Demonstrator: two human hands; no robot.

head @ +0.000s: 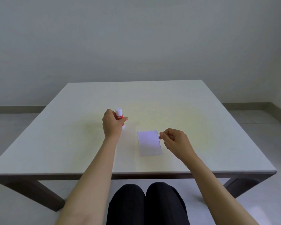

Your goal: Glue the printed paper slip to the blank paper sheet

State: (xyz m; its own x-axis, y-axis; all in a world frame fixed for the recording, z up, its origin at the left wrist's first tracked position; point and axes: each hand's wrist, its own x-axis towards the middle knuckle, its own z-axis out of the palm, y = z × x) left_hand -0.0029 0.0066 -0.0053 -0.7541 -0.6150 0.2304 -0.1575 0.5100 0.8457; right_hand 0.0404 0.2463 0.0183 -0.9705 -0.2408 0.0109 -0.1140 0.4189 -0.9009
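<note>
Items I count on the table (201, 111): one glue stick (119, 114), one paper slip (149, 142). I can make out no second sheet against the pale tabletop.

Glue stick: red body, white cap on, standing roughly upright left of centre. My left hand (111, 123) wraps it from the near side, fingers and thumb closed round the red body; the cap shows above the hand and the base shows below it, at the tabletop.

Paper slip: one small white rectangle lying flat, near the table's middle, to the right of the glue stick and apart from it. Faint dark marks run along its top and right edges; I cannot read any print.

Right hand (173, 139): held just beside the slip's upper right edge, thumb and forefinger pinched together, other fingers curled. Whether the pinch has the paper's edge or only meets beside it, I cannot tell.

Surroundings: plain wall, pale floor, my dark-trousered knees below the near table edge. Both forearms cross the near edge; neither covers the slip.
</note>
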